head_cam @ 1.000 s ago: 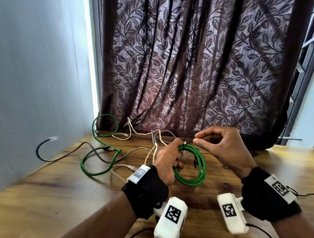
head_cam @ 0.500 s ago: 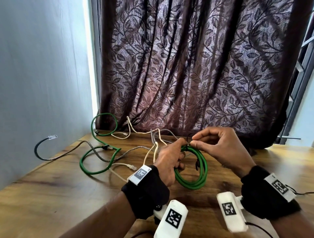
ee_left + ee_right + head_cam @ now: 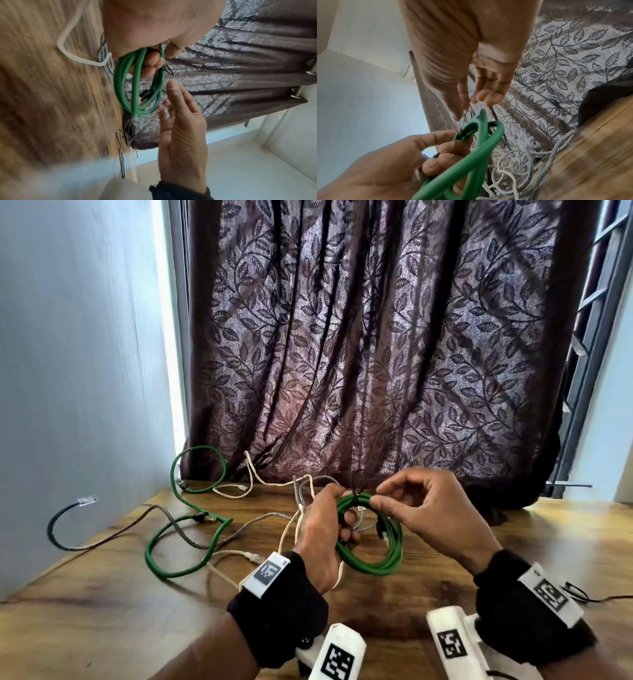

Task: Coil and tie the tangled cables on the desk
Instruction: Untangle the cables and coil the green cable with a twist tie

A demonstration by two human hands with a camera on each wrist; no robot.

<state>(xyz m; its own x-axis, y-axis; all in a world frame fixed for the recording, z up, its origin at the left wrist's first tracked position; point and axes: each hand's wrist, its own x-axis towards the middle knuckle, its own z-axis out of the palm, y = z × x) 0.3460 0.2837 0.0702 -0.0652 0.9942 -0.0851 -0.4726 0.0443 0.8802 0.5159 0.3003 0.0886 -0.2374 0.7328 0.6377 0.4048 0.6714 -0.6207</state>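
My left hand (image 3: 342,520) grips a coiled green cable (image 3: 373,563) just above the wooden desk (image 3: 102,611), fingers curled through the loop. A thin black tie (image 3: 358,489) wraps the coil's top, and its tail sticks up. My right hand (image 3: 378,496) hovers at the top of the coil beside the tie, holding nothing. In the left wrist view the right hand (image 3: 171,94) has straight fingers, apart from the coil (image 3: 135,86) and tie (image 3: 167,69). The right wrist view shows the left hand (image 3: 443,146) around the coil (image 3: 476,152).
A loose green cable (image 3: 171,542), a grey braided cable (image 3: 137,525) and white cables (image 3: 233,556) lie tangled on the desk's left and back. A patterned curtain (image 3: 376,354) hangs behind the desk. A wall (image 3: 68,371) stands at the left.
My right hand pinched the tie above the coil before; now its fingers have let go and spread beside the coil's top. The left hand keeps holding the coil.
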